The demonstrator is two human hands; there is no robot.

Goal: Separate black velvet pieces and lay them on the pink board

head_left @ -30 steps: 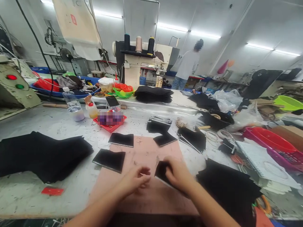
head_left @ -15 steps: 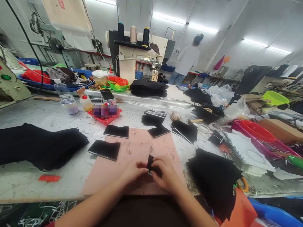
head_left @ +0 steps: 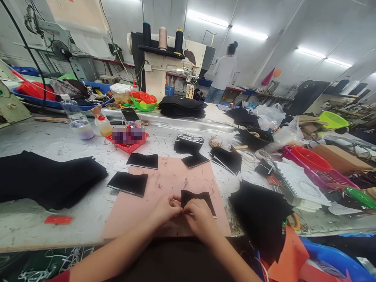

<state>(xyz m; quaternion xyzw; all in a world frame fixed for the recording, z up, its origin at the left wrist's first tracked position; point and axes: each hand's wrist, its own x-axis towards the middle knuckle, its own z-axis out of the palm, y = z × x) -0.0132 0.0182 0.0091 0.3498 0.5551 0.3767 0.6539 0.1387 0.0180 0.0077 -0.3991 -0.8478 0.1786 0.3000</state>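
Note:
A small black fabric piece [head_left: 205,197] with a pale strip along its near edge lies flat over the pink mat [head_left: 164,184]. My left hand [head_left: 166,210] is closed in a pinch at its left corner. Fingertips of my right hand [head_left: 200,217] are pressed together on its near edge, close to the left thumb, and cover part of it. Two similar pale-edged pieces, a nearer one [head_left: 129,183] and a farther one [head_left: 143,161], rest at the mat's left edge. Another black piece [head_left: 194,159] sits at its far right corner.
Large black stacks lie at left [head_left: 49,178] and right [head_left: 258,213]. Smaller pale-edged stacks [head_left: 226,158] are beyond the mat. A red basket [head_left: 129,148], glue bottle [head_left: 103,126], notebook [head_left: 296,180] and sewing machine [head_left: 160,74] stand around. A person [head_left: 225,72] is in the background.
The black piece was upright and folded between my fingers; now it is spread flat toward the right. My right hand has turned down over its near edge. The camera view has shifted slightly.

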